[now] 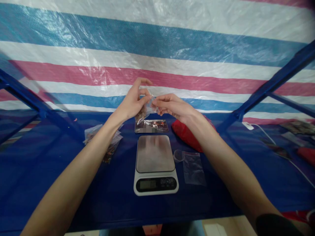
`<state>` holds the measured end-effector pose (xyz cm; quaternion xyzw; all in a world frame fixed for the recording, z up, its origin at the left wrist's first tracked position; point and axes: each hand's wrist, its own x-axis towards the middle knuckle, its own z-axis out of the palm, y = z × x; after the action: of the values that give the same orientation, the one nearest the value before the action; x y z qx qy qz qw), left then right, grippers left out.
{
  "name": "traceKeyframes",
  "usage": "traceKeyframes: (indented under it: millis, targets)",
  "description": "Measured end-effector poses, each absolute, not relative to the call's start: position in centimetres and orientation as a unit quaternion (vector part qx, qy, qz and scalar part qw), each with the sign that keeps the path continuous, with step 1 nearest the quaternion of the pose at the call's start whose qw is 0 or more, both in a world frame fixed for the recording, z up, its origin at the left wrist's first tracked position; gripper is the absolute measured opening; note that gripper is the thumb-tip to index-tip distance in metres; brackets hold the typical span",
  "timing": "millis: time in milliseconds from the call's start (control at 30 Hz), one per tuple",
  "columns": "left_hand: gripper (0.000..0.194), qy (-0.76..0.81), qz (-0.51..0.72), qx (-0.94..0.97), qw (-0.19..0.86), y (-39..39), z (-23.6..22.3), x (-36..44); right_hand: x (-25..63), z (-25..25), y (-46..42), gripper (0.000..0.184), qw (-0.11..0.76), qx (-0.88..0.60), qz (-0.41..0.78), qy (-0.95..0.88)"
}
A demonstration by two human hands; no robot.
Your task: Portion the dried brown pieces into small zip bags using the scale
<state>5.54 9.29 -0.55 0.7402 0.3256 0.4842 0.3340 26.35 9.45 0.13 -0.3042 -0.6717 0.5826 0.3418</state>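
Pinching a small clear plastic bag (148, 107) between them, the left hand (131, 103) and right hand (172, 106) hold it upper centre of the frame, its long axis slanting, brown-filled end down-left, above a printed card (151, 126) on the blue tabletop (49, 183).

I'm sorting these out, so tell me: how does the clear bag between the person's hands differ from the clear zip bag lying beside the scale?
The held bag is up in the air, pinched between the left hand and right hand, while the zip bag lies flat on the blue cloth, right of the digital scale. The held bag has dark brown contents at its lower end; the zip bag shows none. Both are clear plastic.
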Motion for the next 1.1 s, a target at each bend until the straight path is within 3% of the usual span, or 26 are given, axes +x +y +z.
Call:
traceKeyframes:
  millis: [167,367,467,600,667,800,867,1100]
  targets:
    - [0.064,0.336,0.496,0.744,0.296,8.6,-0.5,6.4,26.4,-0.3,10.0,0.039,0.342,-0.314,0.647,-0.605]
    - [0.059,0.328,0.470,0.773,0.274,8.1,-0.6,6.4,27.2,0.5,9.8,0.029,0.316,-0.303,0.575,-0.691]
    - [0.050,0.345,0.471,0.794,0.168,8.0,-0.8,6.6,27.6,0.9,9.9,0.028,0.302,-0.306,0.541,-0.723]
    - [0.035,0.370,0.481,0.795,0.020,8.2,-0.1,6.3,27.5,0.7,10.3,0.034,0.366,-0.327,0.490,-0.721]
    - [0.022,0.383,0.450,0.805,0.048,8.2,0.6,5.9,27.2,0.5,10.4,0.036,0.388,-0.335,0.470,-0.718]
    - [0.048,0.371,0.344,0.826,0.250,7.7,1.9,5.4,26.2,0.1,10.2,0.036,0.398,-0.330,0.461,-0.721]
    - [0.052,0.357,0.324,0.818,0.314,7.4,2.0,5.5,25.8,0.0,10.0,0.037,0.407,-0.331,0.459,-0.717]
    - [0.039,0.357,0.343,0.806,0.324,7.4,1.7,5.8,25.3,0.2,9.3,0.032,0.392,-0.296,0.487,-0.722]
